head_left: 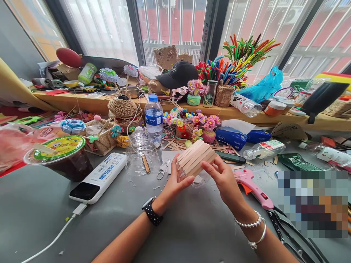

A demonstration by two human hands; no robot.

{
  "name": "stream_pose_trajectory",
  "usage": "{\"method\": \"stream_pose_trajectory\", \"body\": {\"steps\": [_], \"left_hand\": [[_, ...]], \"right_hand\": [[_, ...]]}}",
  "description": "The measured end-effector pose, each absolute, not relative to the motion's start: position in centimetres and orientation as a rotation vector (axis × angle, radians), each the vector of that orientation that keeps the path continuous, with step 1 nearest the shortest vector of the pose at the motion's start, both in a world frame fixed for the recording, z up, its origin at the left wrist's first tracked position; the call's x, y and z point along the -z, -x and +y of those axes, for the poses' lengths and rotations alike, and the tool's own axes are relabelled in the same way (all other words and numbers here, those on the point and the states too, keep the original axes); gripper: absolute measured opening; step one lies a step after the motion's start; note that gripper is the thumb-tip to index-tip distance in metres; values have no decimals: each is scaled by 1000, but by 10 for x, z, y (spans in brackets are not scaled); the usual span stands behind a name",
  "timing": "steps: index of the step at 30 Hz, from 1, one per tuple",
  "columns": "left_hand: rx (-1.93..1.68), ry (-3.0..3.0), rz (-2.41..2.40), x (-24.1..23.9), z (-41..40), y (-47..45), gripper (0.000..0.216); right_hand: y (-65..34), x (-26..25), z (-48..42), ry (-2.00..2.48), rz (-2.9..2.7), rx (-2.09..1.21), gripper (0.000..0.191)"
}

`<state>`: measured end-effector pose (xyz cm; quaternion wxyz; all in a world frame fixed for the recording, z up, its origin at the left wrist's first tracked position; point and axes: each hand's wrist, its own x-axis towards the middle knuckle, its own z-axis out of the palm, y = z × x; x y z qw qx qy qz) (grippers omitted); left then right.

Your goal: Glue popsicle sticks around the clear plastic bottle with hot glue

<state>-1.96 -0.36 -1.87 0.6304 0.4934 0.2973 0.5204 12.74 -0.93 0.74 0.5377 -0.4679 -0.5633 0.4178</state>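
Observation:
Between my two hands is a row of flat wooden craft sticks [195, 157], laid side by side on what looks like a clear plastic piece [202, 180]. My left hand [174, 185] grips the left side, thumb along the lower edge. On the right, my right hand [224, 178] presses its thumb on the stick ends, other fingers partly hidden behind. Scissors [161, 173] lie just beyond my left hand. A pink glue gun [253, 186] rests right of my right hand. The cut plastic bottle top [141, 151] stands to the left.
A white power bank [98, 177] with a cable and a dark drink cup [64, 157] are at left. Behind stand a water bottle [153, 118], a twine ball [124, 109] and pink flowers [208, 128]. Loose sticks [174, 144] and a blue tissue pack [231, 138] lie beyond my hands.

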Motion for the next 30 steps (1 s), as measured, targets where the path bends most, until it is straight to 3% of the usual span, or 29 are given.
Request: {"method": "stream_pose_trajectory", "body": {"steps": [7, 17, 30], "left_hand": [[-1156, -1207, 734, 25, -1, 21, 85], [-1407, -1469, 883, 28, -3, 28, 60], [-1349, -1698, 899, 31, -2, 30, 52]], "right_hand": [[-132, -10, -7, 1194, -1479, -792, 21], [-121, 6, -8, 1139, -1959, -82, 14], [-125, 21, 0, 1163, -1976, 69, 9]]}}
